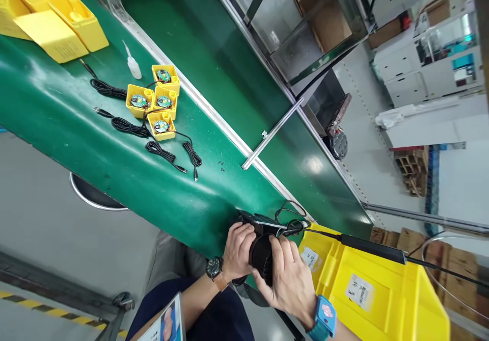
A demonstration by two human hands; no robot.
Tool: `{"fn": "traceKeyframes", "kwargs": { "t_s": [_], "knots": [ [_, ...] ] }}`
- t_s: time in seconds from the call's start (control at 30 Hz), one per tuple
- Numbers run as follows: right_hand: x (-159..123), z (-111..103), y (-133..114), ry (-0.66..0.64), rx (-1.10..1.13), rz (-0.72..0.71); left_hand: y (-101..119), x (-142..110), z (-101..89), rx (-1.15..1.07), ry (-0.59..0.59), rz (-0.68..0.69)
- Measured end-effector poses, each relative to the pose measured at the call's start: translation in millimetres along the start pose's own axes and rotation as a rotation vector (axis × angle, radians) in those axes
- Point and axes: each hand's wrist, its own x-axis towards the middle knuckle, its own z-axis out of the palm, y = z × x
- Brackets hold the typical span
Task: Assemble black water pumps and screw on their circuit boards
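Both hands are around a black, rounded object point(261, 255) at the near edge of the green bench; its exact kind is not clear. My left hand point(237, 249), with a watch on the wrist, grips its left side with curled fingers. My right hand point(288, 280), with a blue band on the wrist, holds its right side, thumb beneath and fingers over the top. Just behind the object lies a dark flat piece with a pale edge point(263, 220), partly covered by the fingers. Thin black cables point(292, 224) loop beside it.
Yellow cups with round circuit boards point(162, 101) and coiled black cables point(128, 127) stand on the bench point(198, 203). A white dropper bottle point(133, 67) and yellow bins point(72, 20) are farther left. At right is a large yellow crate point(382, 285). A metal bar point(273, 133) crosses the rail.
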Motion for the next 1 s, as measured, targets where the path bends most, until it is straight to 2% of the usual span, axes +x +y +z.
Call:
{"fn": "traceKeyframes", "kwargs": {
  "t_s": [0.13,0.27,0.47,0.77,1.0],
  "knots": [
    [1,-2,7,-0.022,0.064,0.006,1,3,1.1,0.004,-0.027,0.004],
    [-2,-7,14,-0.078,0.034,-0.011,1,2,2.8,-0.013,-0.061,-0.033],
    [-4,-11,17,-0.13,0.055,-0.038,-7,0,-0.4,-0.097,-0.127,0.003],
    [2,-13,22,-0.15,0.143,-0.104,-11,-1,2.9,-0.128,-0.073,0.07],
    [5,-13,26,-0.153,0.04,-0.142,-13,6,4.0,-0.132,-0.04,0.109]
  ]
}}
